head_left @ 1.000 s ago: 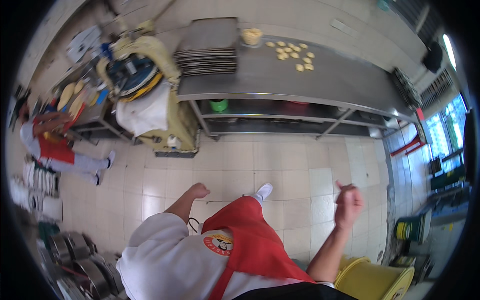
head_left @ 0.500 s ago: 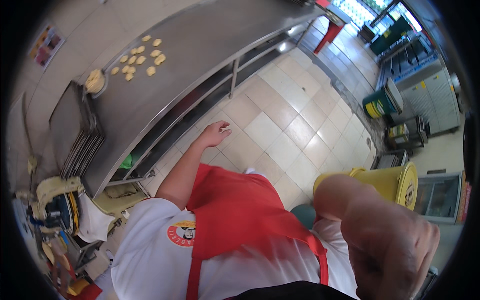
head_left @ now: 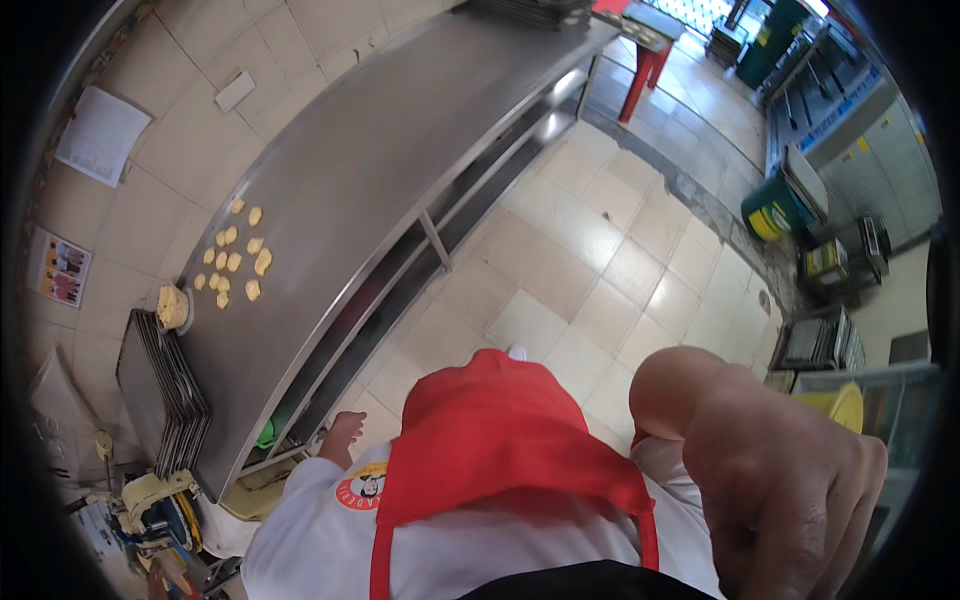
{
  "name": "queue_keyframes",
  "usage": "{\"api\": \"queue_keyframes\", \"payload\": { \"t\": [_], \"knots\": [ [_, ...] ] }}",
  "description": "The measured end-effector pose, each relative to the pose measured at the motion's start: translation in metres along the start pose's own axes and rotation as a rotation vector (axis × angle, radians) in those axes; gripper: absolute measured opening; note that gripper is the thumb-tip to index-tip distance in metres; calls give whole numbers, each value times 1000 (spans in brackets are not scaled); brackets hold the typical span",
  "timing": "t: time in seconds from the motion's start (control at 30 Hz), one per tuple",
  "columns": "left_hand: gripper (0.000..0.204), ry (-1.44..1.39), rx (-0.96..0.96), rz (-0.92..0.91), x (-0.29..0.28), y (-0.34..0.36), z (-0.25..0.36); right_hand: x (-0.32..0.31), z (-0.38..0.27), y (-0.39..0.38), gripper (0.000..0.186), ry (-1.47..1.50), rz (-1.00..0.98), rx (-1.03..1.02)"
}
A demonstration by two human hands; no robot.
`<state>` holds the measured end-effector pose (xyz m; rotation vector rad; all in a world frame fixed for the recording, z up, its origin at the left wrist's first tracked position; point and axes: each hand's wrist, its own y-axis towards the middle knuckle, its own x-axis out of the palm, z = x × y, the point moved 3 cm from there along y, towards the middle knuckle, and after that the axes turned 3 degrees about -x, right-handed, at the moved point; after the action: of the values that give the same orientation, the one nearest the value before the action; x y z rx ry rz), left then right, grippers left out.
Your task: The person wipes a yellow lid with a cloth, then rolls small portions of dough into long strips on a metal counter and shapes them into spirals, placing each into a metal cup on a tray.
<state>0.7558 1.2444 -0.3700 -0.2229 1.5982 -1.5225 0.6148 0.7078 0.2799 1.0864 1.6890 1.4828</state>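
Observation:
My left hand (head_left: 347, 430) hangs low beside my body, near the long steel table. It is empty, with its fingers a little apart. My right hand (head_left: 790, 480) is raised very close to the camera. Its fingers curl downward, and their tips are out of sight, so what they hold, if anything, is hidden. Small yellow dough pieces (head_left: 234, 262) lie scattered on the steel table (head_left: 350, 150), out of reach of both hands. A round container (head_left: 174, 307) heaped with something pale yellow stands at the table's left end. I wear a red apron (head_left: 490, 430).
Stacked dark baking trays (head_left: 165, 400) lean at the table's near left end. The tiled floor (head_left: 560, 250) stretches ahead. On the right are a green bucket (head_left: 770, 208), a rack of trays (head_left: 815, 340) and a yellow bin (head_left: 840, 405). A red-legged table (head_left: 640, 70) stands far ahead.
My left hand has dropped from in front of me to my side. The view has turned, showing more wall and table at left. My right hand stays raised near the camera.

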Motion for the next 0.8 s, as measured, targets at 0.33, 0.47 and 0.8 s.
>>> {"api": "queue_keyframes", "payload": {
  "t": [0.33, 0.47, 0.8],
  "knots": [
    [34, -232, 867, 78, 60, -74, 388, -281, 125, -30, 44, -287, 175, 191],
    [29, -577, 1047, -114, 73, -131, 570, -441, 235, -156, 33, -814, 399, 776],
    [60, 38, 1366, -68, 69, -149, 856, -653, 202, -418, 61, -1198, 189, 1824]
  ]
}}
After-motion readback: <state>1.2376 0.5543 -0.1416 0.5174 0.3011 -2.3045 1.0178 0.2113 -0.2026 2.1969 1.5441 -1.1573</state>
